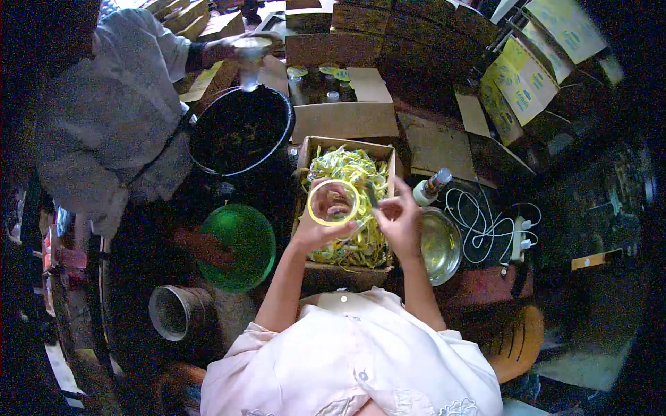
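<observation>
Over a cardboard box point(301, 208) full of yellow and whitish plastic strips point(347, 166), my left hand point(313, 232) is closed round a clear round container with a yellow rim point(332, 224). The rim faces up toward me, and fingers show through the clear wall. Just to its right, my right hand point(401, 220) pinches a small dark flat tool point(372, 195), held upright and slightly apart from the rim. Its exact kind is too blurred to make out.
Left stand a green basin point(239, 243), a grey bucket point(170, 312) and a black tub point(243, 132), over which a co-worker's hand point(225, 48) holds a clear container. Ahead is an open carton of jars point(347, 114). Right are a bottle point(431, 186), a glass bowl point(452, 239) and a cabled power strip point(517, 239).
</observation>
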Available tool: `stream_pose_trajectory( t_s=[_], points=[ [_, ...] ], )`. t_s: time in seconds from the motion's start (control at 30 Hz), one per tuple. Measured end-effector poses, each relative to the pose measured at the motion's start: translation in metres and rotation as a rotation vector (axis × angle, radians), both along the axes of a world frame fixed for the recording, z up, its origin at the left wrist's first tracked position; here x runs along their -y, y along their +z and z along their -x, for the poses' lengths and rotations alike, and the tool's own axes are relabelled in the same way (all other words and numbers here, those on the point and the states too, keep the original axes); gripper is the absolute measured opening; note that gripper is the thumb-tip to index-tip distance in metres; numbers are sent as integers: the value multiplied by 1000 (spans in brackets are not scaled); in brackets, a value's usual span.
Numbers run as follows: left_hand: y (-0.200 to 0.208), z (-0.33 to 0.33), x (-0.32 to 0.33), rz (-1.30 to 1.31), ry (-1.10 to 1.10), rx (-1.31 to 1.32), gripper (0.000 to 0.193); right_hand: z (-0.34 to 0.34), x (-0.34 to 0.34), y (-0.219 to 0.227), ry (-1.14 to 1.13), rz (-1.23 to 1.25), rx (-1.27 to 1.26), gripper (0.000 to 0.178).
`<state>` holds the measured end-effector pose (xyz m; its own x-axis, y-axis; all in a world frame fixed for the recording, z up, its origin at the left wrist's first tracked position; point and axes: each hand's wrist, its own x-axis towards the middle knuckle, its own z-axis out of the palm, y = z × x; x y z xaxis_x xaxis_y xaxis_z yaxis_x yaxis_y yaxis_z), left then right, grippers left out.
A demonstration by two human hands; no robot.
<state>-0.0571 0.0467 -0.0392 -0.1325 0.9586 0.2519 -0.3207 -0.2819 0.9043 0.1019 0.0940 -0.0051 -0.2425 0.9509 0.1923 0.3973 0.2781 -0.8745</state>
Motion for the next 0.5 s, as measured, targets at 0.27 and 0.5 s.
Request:
stream_pose_trajectory(
  t_s=[0.27,0.5],
  points=[
    [0,8,-2,48,-62,131,67,-5,1,-6,35,-50,131,55],
    [3,6,1,20,-118,159,72,9,33,34,-109,-205,-248,49]
  ],
)
